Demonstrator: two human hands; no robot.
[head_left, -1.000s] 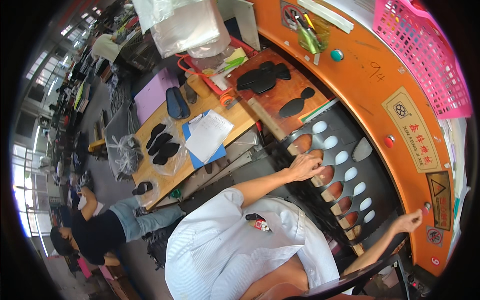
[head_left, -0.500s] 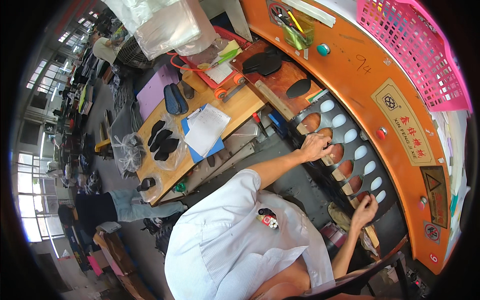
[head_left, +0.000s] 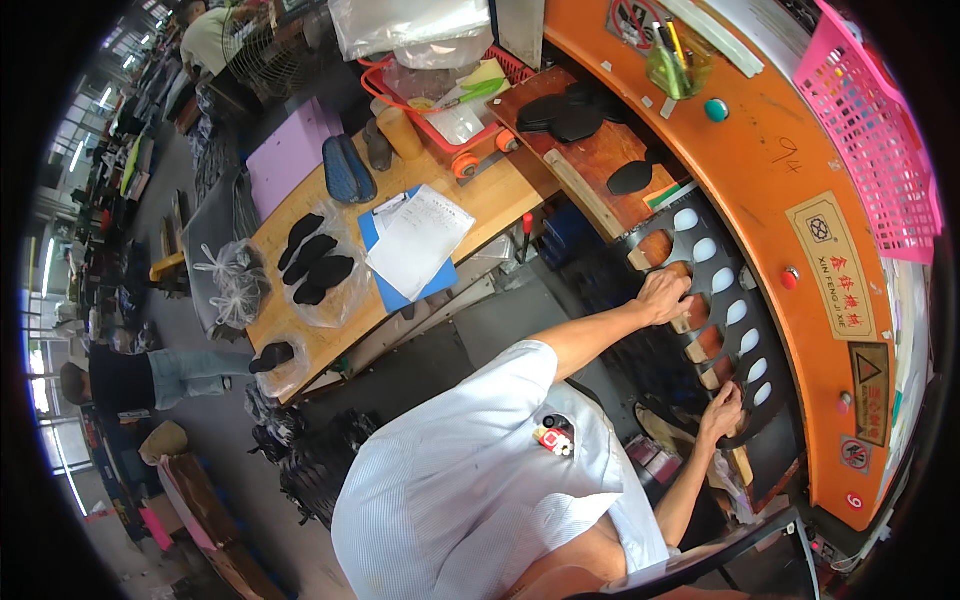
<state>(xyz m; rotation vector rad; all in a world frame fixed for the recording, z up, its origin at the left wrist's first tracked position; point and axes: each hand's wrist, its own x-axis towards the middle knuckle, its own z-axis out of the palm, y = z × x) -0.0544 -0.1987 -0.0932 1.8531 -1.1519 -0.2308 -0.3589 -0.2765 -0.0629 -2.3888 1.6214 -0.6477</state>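
A dark machine bed (head_left: pixel 770 440) carries a row of white oval pads (head_left: pixel 737 312). Beside them runs a row of reddish-brown rounded pieces (head_left: pixel 708 343) with pale wooden blocks (head_left: pixel 697 352) at their near ends. Over the upper part of this row lies my left hand (head_left: pixel 663 296), its fingers curled at one of the brown pieces; what they grip is hidden. My right hand (head_left: pixel 721 412) is at the lower end of the row, fingers bent together around a dark edge. I cannot make out what it holds.
Black oval pieces (head_left: pixel 629 177) lie on a reddish board beyond the row. An orange machine panel (head_left: pixel 745 150) curves along the right, under a pink basket (head_left: pixel 880 140). On the wooden table (head_left: pixel 480 215) are papers, a red basket and bagged black pieces. Other people stand at far left.
The whole view has shifted, with the machine sitting differently in the picture. My left hand stays at the upper brown pieces, its fingers more curled. My right hand remains at the row's lower end.
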